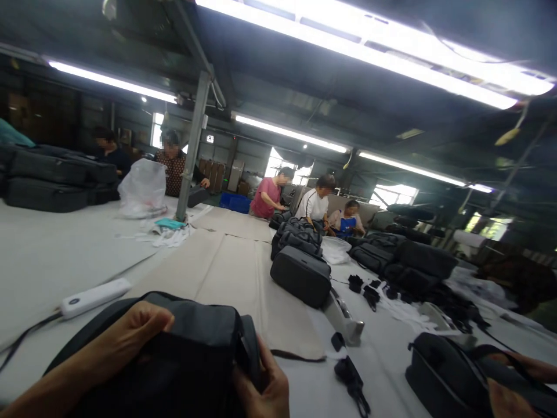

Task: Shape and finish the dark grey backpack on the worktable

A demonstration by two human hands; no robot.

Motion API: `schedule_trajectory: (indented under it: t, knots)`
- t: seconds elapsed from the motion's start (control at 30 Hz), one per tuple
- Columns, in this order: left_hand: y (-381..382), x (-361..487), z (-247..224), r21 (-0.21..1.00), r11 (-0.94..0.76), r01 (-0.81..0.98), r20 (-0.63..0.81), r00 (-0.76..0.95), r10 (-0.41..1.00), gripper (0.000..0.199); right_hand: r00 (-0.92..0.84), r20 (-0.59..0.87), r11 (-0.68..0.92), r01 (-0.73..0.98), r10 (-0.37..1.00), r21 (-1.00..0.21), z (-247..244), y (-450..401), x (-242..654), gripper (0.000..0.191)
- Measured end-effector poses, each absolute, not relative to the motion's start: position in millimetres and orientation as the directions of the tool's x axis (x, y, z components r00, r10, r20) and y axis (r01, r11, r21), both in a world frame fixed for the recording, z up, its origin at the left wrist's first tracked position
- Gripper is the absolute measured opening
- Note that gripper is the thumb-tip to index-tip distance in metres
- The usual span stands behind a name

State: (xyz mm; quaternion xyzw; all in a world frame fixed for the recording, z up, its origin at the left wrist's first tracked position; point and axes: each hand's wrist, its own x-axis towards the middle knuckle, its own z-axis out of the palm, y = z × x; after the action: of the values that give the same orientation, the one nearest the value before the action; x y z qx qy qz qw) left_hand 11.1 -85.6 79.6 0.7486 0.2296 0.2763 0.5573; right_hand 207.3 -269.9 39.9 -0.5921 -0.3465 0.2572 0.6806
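Observation:
A dark grey and black fabric bag [191,354] fills the bottom of the view, close in front of me. My left hand [134,328] is closed on its upper left side, with thumb and fingers pinching the fabric. Around the bag's right edge, near a seam, my right hand [265,377] is wrapped, thumb in front and fingers behind. The lower part of the bag runs out of the frame. A white power strip [93,297] with a black cord lies on the table just beyond my left forearm.
Beige sheets [235,261] cover the table's middle. A finished-looking dark bag [300,276] stands beyond, beside a white tape dispenser [346,319]. Black straps [348,374] lie to the right. Another person's hands [509,395] hold a bag at lower right. A metal post [194,145] rises behind; several people work farther back.

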Motion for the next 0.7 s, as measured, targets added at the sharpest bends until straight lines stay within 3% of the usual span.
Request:
schedule_trajectory:
  t: [0.07, 0.13, 0.2, 0.37, 0.57, 0.7]
  knots:
    - [-75.1, 12.9, 94.3, 0.936, -0.324, 0.136, 0.106, 0.77, 0.629, 0.064, 0.608, 0.167, 0.173, 0.05, 0.776, -0.984, 32.7, -263.8, 211.4, 0.072]
    - [-69.0, 22.6, 118.7, 0.843, -0.506, 0.182, 0.214, 0.75, 0.626, 0.057, 0.585, 0.213, 0.173, 0.124, 0.782, -0.977, 25.3, -258.2, 215.2, 0.07]
    - [-70.9, 38.2, 144.5, 0.691, -0.7, 0.178, 0.335, 0.78, 0.528, 0.043, 0.556, 0.278, 0.186, 0.216, 0.784, -0.958, 22.4, -255.1, 216.7, 0.071]
    - [-96.3, 80.3, 156.1, 0.579, -0.812, 0.065, 0.232, 0.942, 0.241, 0.032, 0.547, 0.253, 0.197, 0.16, 0.798, -0.967, 34.8, -261.3, 209.5, 0.073]
    - [-109.1, 85.9, 91.3, 0.546, -0.834, 0.081, 0.371, 0.869, 0.327, 0.041, 0.673, 0.169, 0.219, 0.01, 0.72, -0.976, 24.4, -267.7, 207.0, 0.058]
    - [-109.6, 76.9, 67.0, 0.624, -0.754, 0.207, 0.328, 0.806, 0.493, 0.044, 0.71, 0.143, 0.178, 0.025, 0.689, -0.984, 2.3, -260.8, 202.9, 0.062]
